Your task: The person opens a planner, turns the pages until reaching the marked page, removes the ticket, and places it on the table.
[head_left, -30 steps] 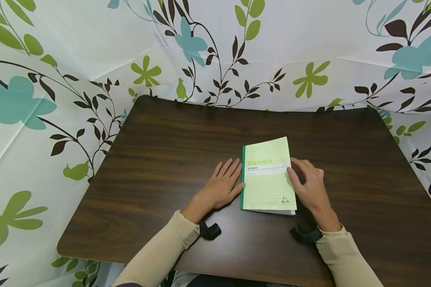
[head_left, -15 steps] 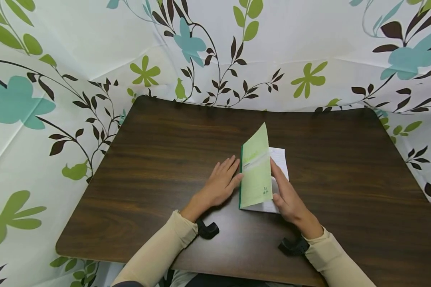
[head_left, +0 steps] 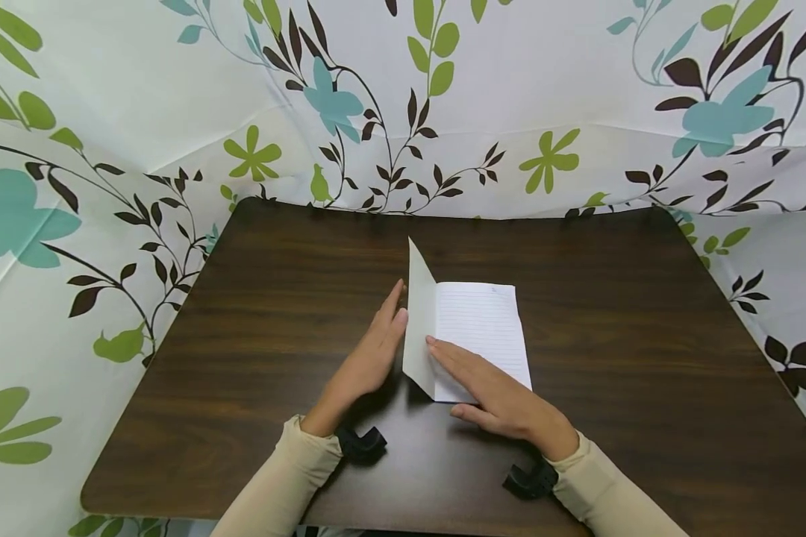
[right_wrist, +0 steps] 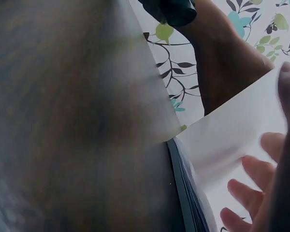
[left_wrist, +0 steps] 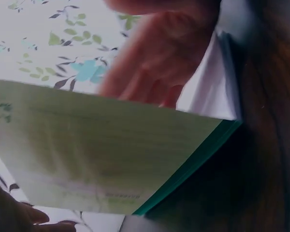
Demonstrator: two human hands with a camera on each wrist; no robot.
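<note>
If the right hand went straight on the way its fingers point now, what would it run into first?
Most likely the inner side of the raised notebook cover, just ahead of the right hand; depth is unclear, so they may already be touching.

The green-spined notebook (head_left: 478, 317) lies open on the table (head_left: 275, 298), pale green cover (left_wrist: 101, 150) near upright, lined page (head_left: 486, 335) facing up.

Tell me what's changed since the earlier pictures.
The green cover has swung up and leftward, exposing a lined page. The right hand moved left with it, over the page. The left hand, earlier flat on the table, now tilts up beside the cover. The notebook stays on the table.
</note>
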